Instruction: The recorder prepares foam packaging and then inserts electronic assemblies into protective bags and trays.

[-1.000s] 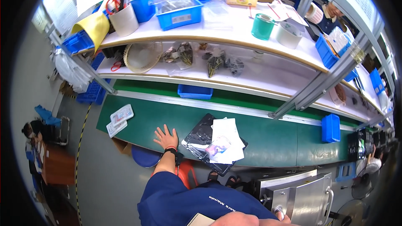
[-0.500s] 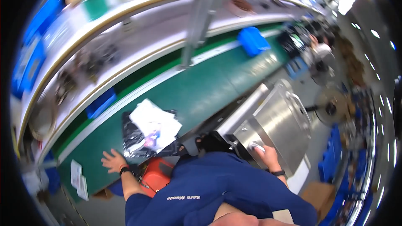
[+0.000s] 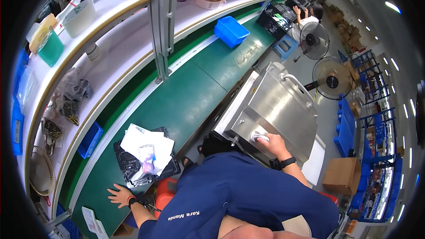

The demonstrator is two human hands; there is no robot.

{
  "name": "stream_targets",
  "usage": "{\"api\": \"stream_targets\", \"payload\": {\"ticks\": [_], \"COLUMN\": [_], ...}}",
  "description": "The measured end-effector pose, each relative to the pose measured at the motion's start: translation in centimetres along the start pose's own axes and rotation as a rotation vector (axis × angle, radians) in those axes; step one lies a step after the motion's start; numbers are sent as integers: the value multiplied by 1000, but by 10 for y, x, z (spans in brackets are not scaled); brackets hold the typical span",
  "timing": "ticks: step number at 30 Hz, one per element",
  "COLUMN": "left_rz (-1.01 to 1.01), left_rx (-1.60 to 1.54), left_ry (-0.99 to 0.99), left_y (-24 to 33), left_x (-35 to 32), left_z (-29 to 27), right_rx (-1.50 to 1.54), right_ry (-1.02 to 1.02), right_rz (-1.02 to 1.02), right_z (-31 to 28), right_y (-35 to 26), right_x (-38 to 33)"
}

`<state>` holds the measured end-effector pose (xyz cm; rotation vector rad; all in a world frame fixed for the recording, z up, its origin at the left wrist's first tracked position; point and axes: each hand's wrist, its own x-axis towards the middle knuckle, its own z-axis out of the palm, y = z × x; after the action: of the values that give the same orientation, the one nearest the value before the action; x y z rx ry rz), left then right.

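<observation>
Tray (image 3: 128,168), black, holds white papers (image 3: 148,144) and maybe a small bag; left hand (image 3: 118,194) flat, fingers spread, beside it; right hand (image 3: 271,142) grips steel handle (image 3: 260,137).

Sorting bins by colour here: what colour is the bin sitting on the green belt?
Blue; the bin shows best in the head view, on the belt.

Green conveyor belt (image 3: 190,102) carries black tray (image 3: 133,168) topped with white papers (image 3: 148,144), blue bin (image 3: 231,31), left hand (image 3: 118,194) flat on it.
</observation>
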<state>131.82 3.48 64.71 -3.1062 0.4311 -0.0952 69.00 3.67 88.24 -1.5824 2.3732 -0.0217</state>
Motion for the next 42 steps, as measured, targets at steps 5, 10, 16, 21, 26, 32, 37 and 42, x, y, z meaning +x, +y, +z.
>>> {"api": "stream_targets", "payload": {"ticks": [5, 10, 16, 21, 26, 32, 37, 42], "left_rz": [17, 13, 13, 29, 33, 33, 44, 38], "left_rx": [-11, -6, -26, -33, -22, -14, 3, 21], "left_ry": [-24, 32, -25, -34, -14, -17, -54, -78], "left_y": [7, -3, 4, 6, -1, -2, -3, -13], "left_x": [-4, 7, -1, -3, 1, 5, 5, 11], "left_z": [-10, 6, -4, -2, 1, 4, 8, 25], "right_rx": [9, 7, 31, 88, 51, 190, 124, 31], "right_ry": [-18, -14, 6, -9, 61, 48, -63, -114], "right_rz": [2, 9, -45, -20, -42, 41, 151, 343], "right_z": [0, 0, -1, -19, -53, -79, -97, -93], "right_y": [0, -4, 4, 16, 51, 105, 139, 173], "right_x": [5, 6, 3, -8, -45, -90, -116, -145]}}
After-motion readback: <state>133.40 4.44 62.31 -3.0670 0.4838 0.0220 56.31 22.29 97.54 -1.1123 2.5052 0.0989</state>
